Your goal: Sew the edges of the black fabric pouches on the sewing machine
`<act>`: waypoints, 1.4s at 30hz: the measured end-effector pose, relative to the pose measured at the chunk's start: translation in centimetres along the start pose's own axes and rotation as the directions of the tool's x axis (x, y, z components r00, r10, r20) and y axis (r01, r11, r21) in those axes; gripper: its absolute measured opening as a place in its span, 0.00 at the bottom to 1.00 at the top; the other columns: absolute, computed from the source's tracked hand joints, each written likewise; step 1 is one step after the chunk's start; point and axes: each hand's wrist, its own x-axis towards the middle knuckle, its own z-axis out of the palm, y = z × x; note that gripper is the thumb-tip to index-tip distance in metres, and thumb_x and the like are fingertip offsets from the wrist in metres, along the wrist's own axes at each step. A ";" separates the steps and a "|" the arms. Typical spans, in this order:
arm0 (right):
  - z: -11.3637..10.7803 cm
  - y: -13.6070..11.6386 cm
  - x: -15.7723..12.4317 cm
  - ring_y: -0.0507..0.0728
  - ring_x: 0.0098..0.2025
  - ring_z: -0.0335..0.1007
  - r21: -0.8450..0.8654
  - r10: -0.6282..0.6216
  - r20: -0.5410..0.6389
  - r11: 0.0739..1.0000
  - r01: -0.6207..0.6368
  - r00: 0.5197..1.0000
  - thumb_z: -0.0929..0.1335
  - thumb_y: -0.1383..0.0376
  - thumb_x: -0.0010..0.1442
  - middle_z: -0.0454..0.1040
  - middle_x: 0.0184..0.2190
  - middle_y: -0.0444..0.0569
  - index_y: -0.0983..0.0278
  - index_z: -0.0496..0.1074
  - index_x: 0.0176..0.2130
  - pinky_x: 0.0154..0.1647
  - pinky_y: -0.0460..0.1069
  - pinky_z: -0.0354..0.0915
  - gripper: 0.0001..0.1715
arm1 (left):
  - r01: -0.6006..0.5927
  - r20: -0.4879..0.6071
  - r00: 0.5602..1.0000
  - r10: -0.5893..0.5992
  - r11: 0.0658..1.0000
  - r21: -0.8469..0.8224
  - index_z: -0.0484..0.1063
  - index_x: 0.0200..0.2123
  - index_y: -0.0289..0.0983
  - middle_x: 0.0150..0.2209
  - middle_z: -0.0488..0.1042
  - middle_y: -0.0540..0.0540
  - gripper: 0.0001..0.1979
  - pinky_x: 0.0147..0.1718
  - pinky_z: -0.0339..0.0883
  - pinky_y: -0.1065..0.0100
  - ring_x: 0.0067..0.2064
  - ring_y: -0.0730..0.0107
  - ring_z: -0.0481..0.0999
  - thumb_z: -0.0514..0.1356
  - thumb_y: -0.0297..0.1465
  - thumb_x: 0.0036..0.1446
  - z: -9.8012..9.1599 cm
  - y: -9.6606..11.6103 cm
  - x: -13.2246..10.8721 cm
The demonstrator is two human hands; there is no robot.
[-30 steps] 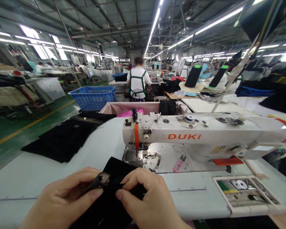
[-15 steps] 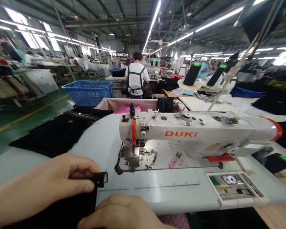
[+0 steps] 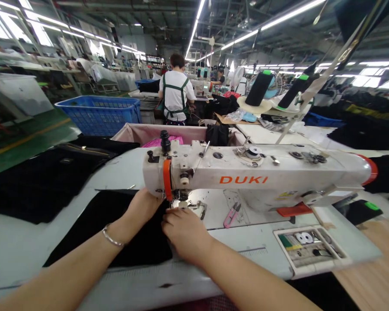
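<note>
A black fabric panel lies flat on the pale machine bed, its right edge beneath the head of the white sewing machine. My left hand, a silver bangle at its wrist, grips the panel's upper right part close to the needle; its fingertips are partly hidden by the machine head. On the other side of the needle area, my right hand has its fingers curled and closed at the fabric's edge. The presser foot is mostly covered by my fingers. Pink thread snips rest on the bed, right of my right hand.
Black pieces with a zipper are piled at the left. Behind the machine stand a pink-lined bin and a blue basket. A parts tray is set into the table's right. A person works ahead, back turned.
Both hands moved forward and right, bringing the black fabric from the table's front left to under the machine head. The panel now lies spread flat. The view shifted slightly.
</note>
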 end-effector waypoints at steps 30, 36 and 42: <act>0.5 -0.7 -3.2 0.61 0.62 0.77 0.145 0.003 -0.104 0.989 0.012 0.995 0.66 0.71 0.71 0.84 0.55 0.58 0.70 0.77 0.57 0.56 0.57 0.73 0.17 | -0.284 0.022 0.957 0.289 0.950 -0.127 0.80 0.60 0.36 0.60 0.82 0.40 0.21 0.67 0.73 0.55 0.63 0.56 0.80 0.50 0.32 0.77 -1.1 1.7 -6.4; 0.5 -0.9 -3.1 0.62 0.62 0.77 0.175 0.024 -0.063 0.985 -0.012 0.998 0.66 0.71 0.71 0.83 0.55 0.58 0.69 0.77 0.55 0.55 0.58 0.73 0.16 | -0.254 0.039 0.964 0.263 0.955 -0.153 0.80 0.60 0.37 0.60 0.82 0.40 0.21 0.67 0.73 0.51 0.63 0.55 0.79 0.50 0.35 0.78 -1.1 1.7 -5.9; -1.0 -1.4 -3.4 0.59 0.66 0.74 0.193 0.083 0.015 0.978 -0.084 0.996 0.64 0.70 0.75 0.83 0.58 0.53 0.65 0.76 0.56 0.64 0.56 0.68 0.15 | -0.246 0.093 0.959 0.266 0.952 -0.184 0.72 0.69 0.41 0.68 0.75 0.40 0.29 0.68 0.72 0.45 0.69 0.49 0.75 0.63 0.45 0.70 -2.4 2.1 -7.9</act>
